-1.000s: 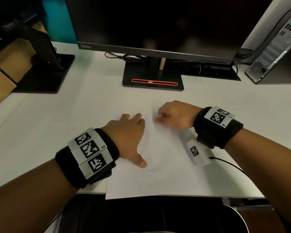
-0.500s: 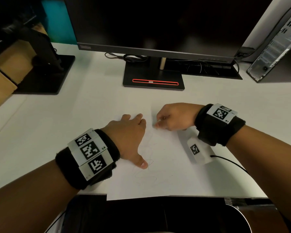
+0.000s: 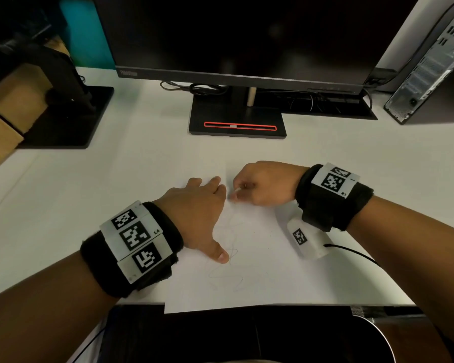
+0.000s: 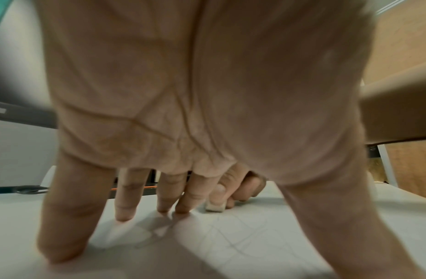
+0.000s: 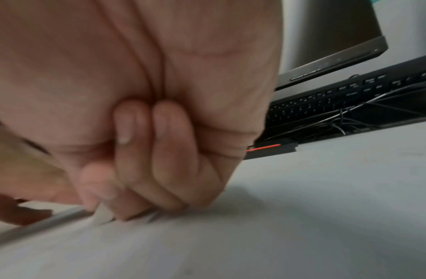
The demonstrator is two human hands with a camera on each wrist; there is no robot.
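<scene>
A white sheet of paper [image 3: 262, 260] lies on the white desk near its front edge, with faint pencil scribbles [image 3: 231, 254] on it. My left hand [image 3: 197, 210] lies flat on the paper's left part, fingers spread and straight, and presses it down [image 4: 122, 213]. My right hand [image 3: 260, 183] is curled just right of the left fingertips and pinches a small white eraser [image 3: 237, 190], whose end touches the paper [image 4: 215, 207]. From the right wrist the eraser [image 5: 103, 215] shows as a pale sliver under the curled fingers.
A dark monitor [image 3: 236, 35] stands behind on a black base [image 3: 236, 121] with a red stripe. A black keyboard [image 3: 325, 106] with cables lies under the screen. A PC tower [image 3: 430, 66] is at the right, a second black stand [image 3: 63, 119] and a cardboard box [image 3: 0, 119] at the left.
My right hand has shifted a little left toward the left fingertips, with the eraser on the paper. The left hand stays pressed flat.
</scene>
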